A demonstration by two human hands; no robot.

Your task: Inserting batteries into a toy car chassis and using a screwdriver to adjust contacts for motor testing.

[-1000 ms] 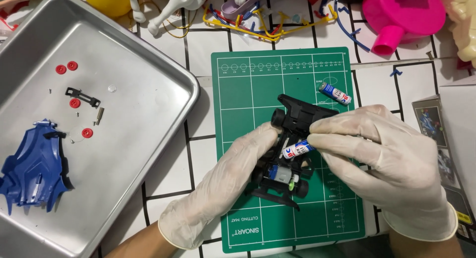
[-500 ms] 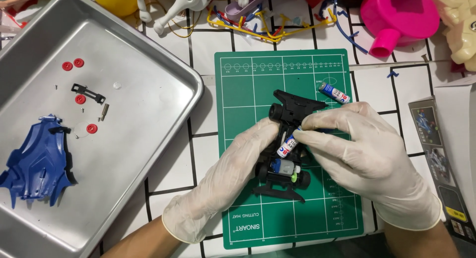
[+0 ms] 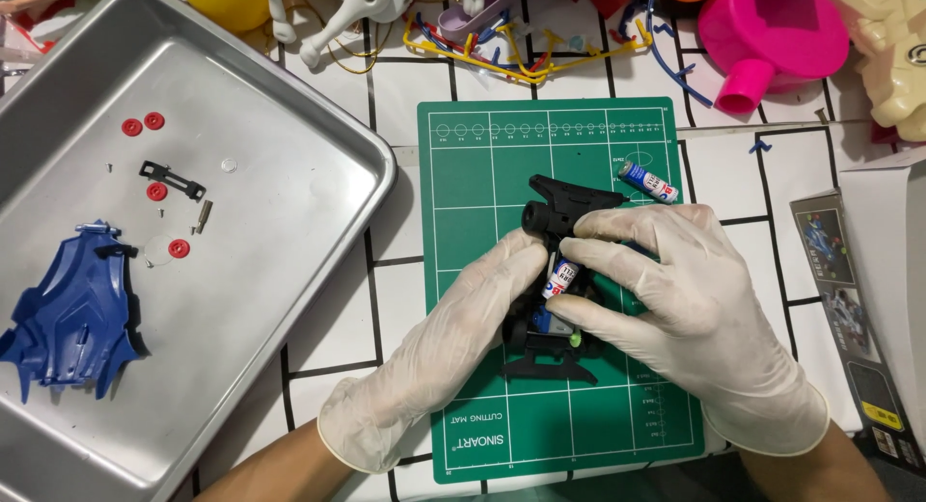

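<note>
With one battery (image 3: 561,277) pinched by the right hand (image 3: 694,314) over the left hand (image 3: 453,357)-steadied black chassis (image 3: 559,271), the second battery (image 3: 647,182) waits on the mat (image 3: 482,184).

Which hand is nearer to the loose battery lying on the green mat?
Right. The right hand lies just below the loose battery, nearly touching it; the left hand is farther away, across the black chassis.

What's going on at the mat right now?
A person in white gloves works on a black toy car chassis over the green cutting mat. The left hand steadies it while the right hand pinches a small battery at its middle. A second battery lies on the mat. The blue car body sits in the metal tray.
</note>
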